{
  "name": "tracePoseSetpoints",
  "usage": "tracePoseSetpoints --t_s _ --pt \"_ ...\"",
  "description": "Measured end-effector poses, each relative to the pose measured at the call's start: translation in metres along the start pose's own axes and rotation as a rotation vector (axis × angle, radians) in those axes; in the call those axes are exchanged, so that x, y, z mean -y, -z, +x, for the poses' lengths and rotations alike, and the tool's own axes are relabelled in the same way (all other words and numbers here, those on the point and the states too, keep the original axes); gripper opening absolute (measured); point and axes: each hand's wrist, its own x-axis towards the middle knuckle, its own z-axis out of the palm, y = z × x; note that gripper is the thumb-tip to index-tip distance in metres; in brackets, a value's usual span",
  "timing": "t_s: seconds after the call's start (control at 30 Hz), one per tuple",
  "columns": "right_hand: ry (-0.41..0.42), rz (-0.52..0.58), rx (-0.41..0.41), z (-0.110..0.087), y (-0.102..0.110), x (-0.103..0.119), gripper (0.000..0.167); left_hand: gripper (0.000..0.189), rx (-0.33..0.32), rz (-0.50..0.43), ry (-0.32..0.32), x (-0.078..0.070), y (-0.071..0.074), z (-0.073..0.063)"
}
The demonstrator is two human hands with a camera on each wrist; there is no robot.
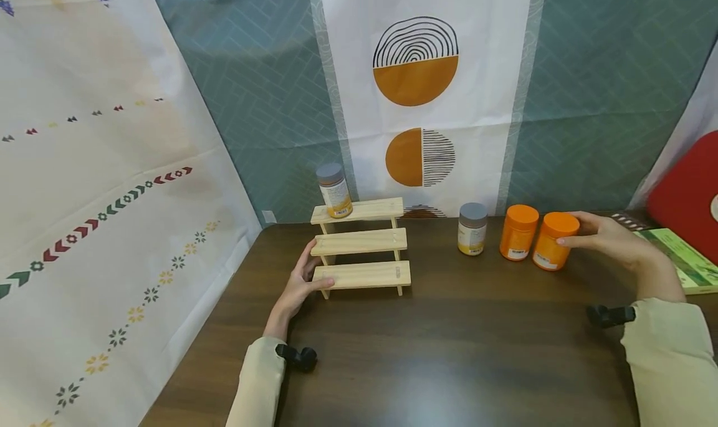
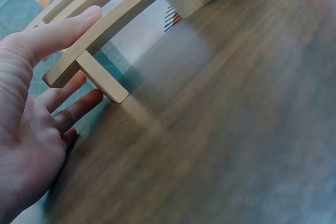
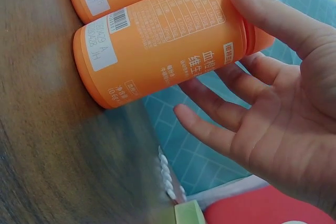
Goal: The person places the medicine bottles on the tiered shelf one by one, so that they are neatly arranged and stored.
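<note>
At the left end of a three-tier wooden step rack, my left hand has its thumb on top of the lowest shelf and its fingers behind and below. A grey-capped supplement bottle with a white and yellow label stands at the left of the top tier. My right hand holds an orange supplement bottle near its cap, thumb in front and fingers behind. That bottle's base is close to the table. Right beside it stands a second orange bottle. Left of them is another grey-capped bottle.
The dark wooden table meets a teal and white patterned cloth at the back. A green box and a red object lie at the right, beyond my right hand. White patterned cloth hangs on the left.
</note>
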Motion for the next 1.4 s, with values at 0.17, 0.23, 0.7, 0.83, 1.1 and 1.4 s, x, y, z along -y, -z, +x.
tracePoseSetpoints --t_s 0.17,0.23,0.7,0.83,1.1,1.4 --pt "-0.008 0.014 -0.019 0.002 0.002 0.005 0.073 0.1 0.002 0.02 -0.004 -0.002 0.003 0.001" --pt "-0.012 0.009 -0.034 0.0 0.004 0.006 0.072 0.1 0.003 0.026 -0.006 -0.002 0.003 0.001" --pt "0.031 0.04 -0.143 -0.033 0.021 0.03 0.044 0.098 0.015 0.029 -0.013 0.004 0.001 -0.003" --pt "0.107 0.102 -0.178 -0.037 0.02 0.05 0.034 0.098 0.016 0.02 -0.017 0.003 0.001 0.0" --pt "0.371 0.482 -0.142 -0.017 -0.01 0.096 0.039 0.099 0.011 0.044 -0.008 0.0 0.003 0.0" --pt "0.269 0.472 -0.11 0.03 -0.061 0.17 0.055 0.099 0.021 0.056 -0.001 0.0 0.003 0.001"
